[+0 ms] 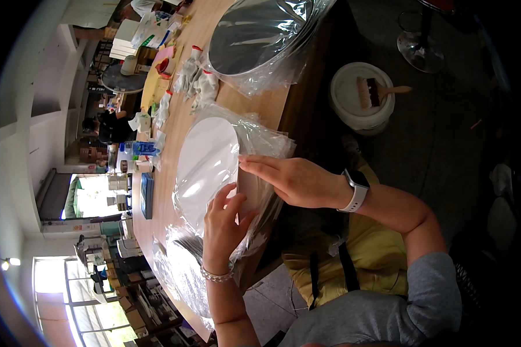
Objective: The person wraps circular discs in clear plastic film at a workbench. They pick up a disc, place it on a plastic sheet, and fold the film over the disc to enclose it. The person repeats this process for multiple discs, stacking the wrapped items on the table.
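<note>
Grey sleeve (437,289) of your shirt sits nearest the camera, low at the right, next to yellow cloth (376,266) over your lap. Your right hand (295,180), a watch (359,180) at its wrist, reaches across with its fingers extended and close together; the fingertips touch the edge of a white disc (205,159). Disc lies on the wooden table (266,110), under clear plastic film (266,139) that spreads past its edge in creases. Your left hand (228,217), beaded bracelet (217,274) at its wrist, is over the disc's lower part, fingers curled, thumb standing a narrow gap off from them. Cannot tell whether either hand has film pinched. Farther up the frame, a dark disc (231,52) lies in shiny film on the same table, near white gloves (205,87) with red cuffs. More film-wrapped pieces (185,266) lie just below the white disc. Off the table to the right, a brush (367,92) rests on a white bucket's lid (344,78).
</note>
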Tool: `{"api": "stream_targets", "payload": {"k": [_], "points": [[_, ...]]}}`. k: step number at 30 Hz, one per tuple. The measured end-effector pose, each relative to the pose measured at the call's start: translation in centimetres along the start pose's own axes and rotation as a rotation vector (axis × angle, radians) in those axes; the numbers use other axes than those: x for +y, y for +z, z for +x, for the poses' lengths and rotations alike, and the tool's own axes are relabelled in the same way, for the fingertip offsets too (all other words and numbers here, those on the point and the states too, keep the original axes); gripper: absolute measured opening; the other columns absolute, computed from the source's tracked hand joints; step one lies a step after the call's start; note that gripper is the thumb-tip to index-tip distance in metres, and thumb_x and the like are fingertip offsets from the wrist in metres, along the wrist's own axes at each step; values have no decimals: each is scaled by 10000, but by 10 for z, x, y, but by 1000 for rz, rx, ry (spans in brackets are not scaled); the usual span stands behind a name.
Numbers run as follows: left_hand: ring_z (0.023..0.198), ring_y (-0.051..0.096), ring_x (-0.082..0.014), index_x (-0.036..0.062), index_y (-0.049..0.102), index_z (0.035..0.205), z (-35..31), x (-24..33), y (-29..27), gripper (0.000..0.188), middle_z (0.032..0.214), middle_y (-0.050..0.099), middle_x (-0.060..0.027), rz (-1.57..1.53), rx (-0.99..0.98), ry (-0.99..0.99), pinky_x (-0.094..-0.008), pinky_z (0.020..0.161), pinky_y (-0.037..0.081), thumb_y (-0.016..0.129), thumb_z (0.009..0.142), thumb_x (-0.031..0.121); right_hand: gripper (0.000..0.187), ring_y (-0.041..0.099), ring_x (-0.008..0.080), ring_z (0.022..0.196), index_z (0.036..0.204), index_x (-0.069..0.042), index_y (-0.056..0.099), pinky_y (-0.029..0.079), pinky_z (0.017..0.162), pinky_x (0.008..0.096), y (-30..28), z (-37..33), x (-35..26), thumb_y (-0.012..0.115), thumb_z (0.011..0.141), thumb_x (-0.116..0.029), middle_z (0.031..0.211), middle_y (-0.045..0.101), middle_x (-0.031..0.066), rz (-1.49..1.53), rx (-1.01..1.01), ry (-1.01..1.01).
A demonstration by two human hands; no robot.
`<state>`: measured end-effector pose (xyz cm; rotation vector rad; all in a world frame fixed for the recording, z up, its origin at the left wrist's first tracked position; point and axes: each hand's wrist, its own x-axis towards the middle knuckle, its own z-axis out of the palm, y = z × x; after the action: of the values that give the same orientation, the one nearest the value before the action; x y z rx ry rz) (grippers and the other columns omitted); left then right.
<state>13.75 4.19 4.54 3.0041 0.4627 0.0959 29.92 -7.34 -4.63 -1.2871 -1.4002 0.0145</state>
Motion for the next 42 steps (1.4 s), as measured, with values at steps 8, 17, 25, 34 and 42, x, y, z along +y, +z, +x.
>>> {"api": "stream_targets", "payload": {"k": [8,17,25,34,42], "points": [[842,642,-258,95,623,995,2,0,-5,313,1182,583,-102,-74,-51,-49,-381,726,528,754,710,101,454,598,310,1066,1266,61,425,543,820,361,-2,0,0,495,817,37,1355,462,194,-2,-4,-1],[890,626,-288,119,603,1131,2,-2,-5,412,1199,561,-116,42,-27,100,-390,755,527,643,735,13,444,581,312,1097,1262,56,433,536,836,363,0,0,0,497,824,29,1355,461,192,23,5,9],[872,629,-270,119,598,1017,2,-2,-4,397,1199,551,-85,28,-45,1,-386,713,531,795,676,175,460,562,319,1125,1272,61,413,524,865,364,-3,1,-2,502,822,30,1345,462,209,35,-11,13],[895,636,-278,141,610,1144,2,0,-6,420,1198,567,-105,4,-20,35,-389,753,529,642,743,20,461,551,319,1142,1271,66,416,521,874,365,-1,0,0,505,819,39,1344,463,211,33,17,-4],[878,633,-273,97,607,1018,2,3,-5,299,1186,563,-105,18,-59,0,-402,752,525,684,734,44,464,553,318,1138,1277,67,411,523,867,366,-1,-1,-1,505,825,22,1343,464,214,45,1,4]]}}
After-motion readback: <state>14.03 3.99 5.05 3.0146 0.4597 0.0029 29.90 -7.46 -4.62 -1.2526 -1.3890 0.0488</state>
